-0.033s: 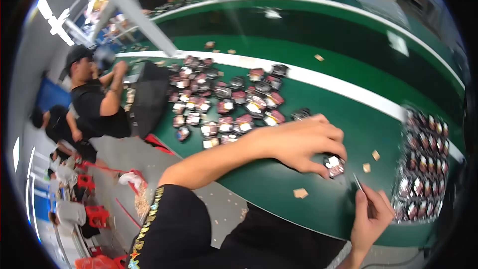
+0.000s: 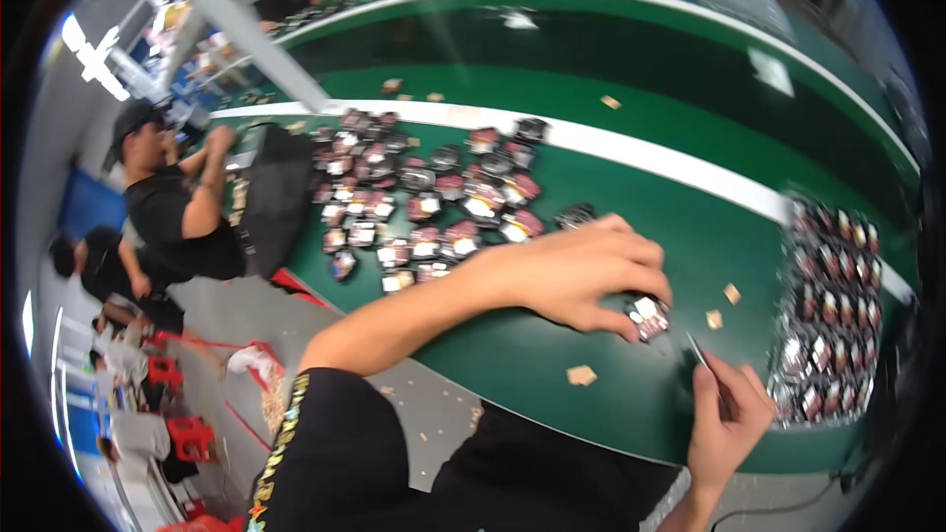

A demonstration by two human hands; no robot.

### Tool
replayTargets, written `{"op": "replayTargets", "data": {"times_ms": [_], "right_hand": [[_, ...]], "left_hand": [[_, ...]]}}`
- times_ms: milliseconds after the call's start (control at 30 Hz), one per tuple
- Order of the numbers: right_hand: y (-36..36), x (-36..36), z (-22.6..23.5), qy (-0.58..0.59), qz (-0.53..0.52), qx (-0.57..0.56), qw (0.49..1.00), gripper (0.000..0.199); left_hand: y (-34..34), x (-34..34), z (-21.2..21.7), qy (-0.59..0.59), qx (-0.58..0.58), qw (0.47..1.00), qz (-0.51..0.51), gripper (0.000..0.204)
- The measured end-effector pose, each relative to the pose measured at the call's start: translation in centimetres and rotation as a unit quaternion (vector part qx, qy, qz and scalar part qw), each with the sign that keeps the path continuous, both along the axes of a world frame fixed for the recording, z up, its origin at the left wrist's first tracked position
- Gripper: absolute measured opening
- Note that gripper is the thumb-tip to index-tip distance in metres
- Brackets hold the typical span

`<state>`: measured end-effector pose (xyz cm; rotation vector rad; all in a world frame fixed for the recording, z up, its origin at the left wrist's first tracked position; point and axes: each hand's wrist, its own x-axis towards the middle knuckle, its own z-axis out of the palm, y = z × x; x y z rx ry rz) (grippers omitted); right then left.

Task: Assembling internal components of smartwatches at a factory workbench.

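My left hand (image 2: 581,276) reaches across the green table, its thumb and fingers curled round a small dark packet (image 2: 648,319) with a white and brownish-red face. The packet rests on the tabletop, partly covered by the fingers. To its right, my right hand (image 2: 729,419) pinches a thin metal tool (image 2: 696,347) whose tip points up toward the packet without touching it. The tool's exact kind is too blurred to tell. Beyond my left forearm lies a loose heap of similar packets (image 2: 424,207).
Rows of packets lie in clear wrapping (image 2: 826,310) at the far right. Small tan squares (image 2: 581,375) are scattered on the green table (image 2: 631,414). A white strip (image 2: 680,170) crosses it behind. At the left, a person in black (image 2: 182,197) works beside a dark bag-like object (image 2: 281,197).
The whole scene sits slightly farther left in the picture. Both hands keep nearly the same pose around the packet and the tool.
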<state>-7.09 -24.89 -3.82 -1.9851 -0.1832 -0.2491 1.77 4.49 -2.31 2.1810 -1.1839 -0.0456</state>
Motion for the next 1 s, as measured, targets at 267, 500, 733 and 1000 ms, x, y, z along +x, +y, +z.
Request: {"op": "replayTargets", "data": {"times_ms": [267,500,733,1000], "right_hand": [[-0.2,0.6,0.5,-0.013,0.030,0.023,0.999,0.018],[-0.6,1.2,-0.1,-0.019,0.044,0.000,0.999,0.019],[0.0,1.3,-0.3,-0.026,0.059,-0.023,0.998,0.019],[0.0,1.3,0.1,-0.012,0.057,-0.053,0.997,0.023]], "left_hand": [[-2.3,-0.8,0.1,0.058,-0.012,0.998,0.029,0.054],[-3.5,-0.3,-0.9,0.039,-0.032,0.998,0.039,0.057],[-3.3,-0.6,-1.0,0.033,-0.018,0.999,0.034,0.063],[-3.3,-0.4,-0.9,0.028,-0.014,0.999,0.034,0.064]]}}
